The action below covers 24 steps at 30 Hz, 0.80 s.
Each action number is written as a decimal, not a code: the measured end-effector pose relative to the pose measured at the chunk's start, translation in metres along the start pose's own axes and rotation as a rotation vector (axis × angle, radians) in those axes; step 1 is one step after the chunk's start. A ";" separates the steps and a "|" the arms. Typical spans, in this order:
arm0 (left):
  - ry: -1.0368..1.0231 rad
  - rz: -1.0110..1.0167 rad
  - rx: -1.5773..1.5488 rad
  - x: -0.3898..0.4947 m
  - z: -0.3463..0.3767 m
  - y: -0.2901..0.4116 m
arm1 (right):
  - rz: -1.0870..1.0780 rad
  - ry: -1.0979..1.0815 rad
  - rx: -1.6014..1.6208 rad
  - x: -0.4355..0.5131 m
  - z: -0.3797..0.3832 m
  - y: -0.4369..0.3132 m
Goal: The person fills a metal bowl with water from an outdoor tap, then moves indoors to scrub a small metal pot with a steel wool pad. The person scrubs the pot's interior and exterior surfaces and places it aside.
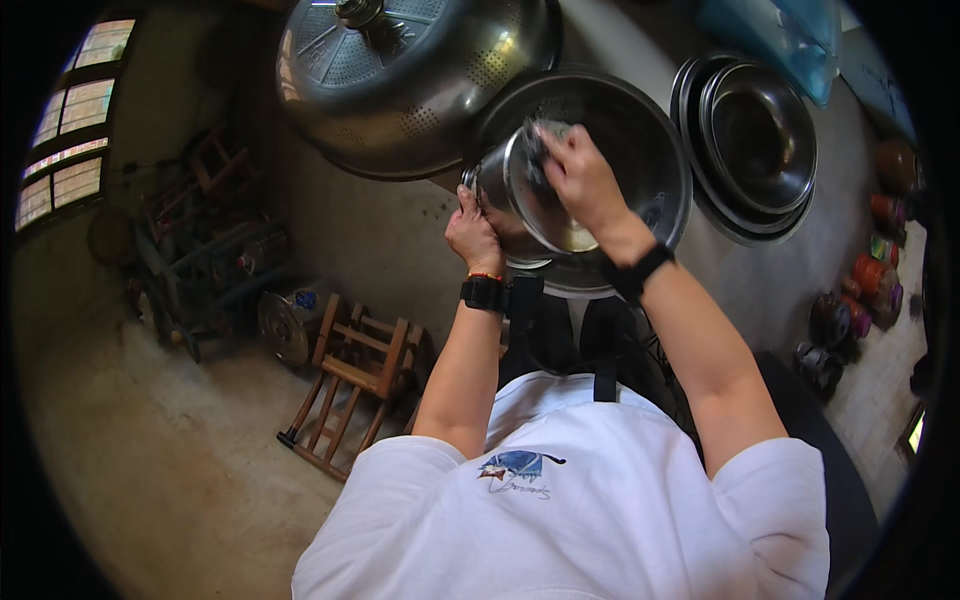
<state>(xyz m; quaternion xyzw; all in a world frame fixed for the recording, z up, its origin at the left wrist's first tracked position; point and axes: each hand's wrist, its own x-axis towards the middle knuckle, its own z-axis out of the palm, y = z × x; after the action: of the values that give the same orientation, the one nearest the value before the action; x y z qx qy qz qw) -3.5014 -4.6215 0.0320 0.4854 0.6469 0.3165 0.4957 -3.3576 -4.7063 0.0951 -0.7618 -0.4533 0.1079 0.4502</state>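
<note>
My left hand (474,234) grips the base end of a shiny metal pot (555,221), which is tilted on its side with its mouth facing right. My right hand (583,176) is at the mouth and pinches a dark, blurred scrubber (534,142) against the upper rim. Whether it is steel wool or a cloth, I cannot tell. Both hands are over a wide metal basin (651,124), and the pot is inside its outline. Where the pot touches the basin is hidden.
A large perforated metal drum (427,90) stands at the basin's upper left. Nested metal bowls (761,135) lie to the right, below a translucent blue plastic bin (795,37). A wooden folding stool (360,367) is at lower left. Several jars (870,277) line the right side.
</note>
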 end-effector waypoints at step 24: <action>0.014 0.015 0.070 0.007 0.001 -0.016 | 0.078 0.024 0.006 0.006 -0.005 -0.011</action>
<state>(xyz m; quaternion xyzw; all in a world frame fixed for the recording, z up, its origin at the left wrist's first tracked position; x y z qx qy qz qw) -3.5058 -4.6201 0.0146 0.5052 0.6573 0.3008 0.4714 -3.3579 -4.7029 0.1079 -0.7787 -0.4175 0.1177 0.4533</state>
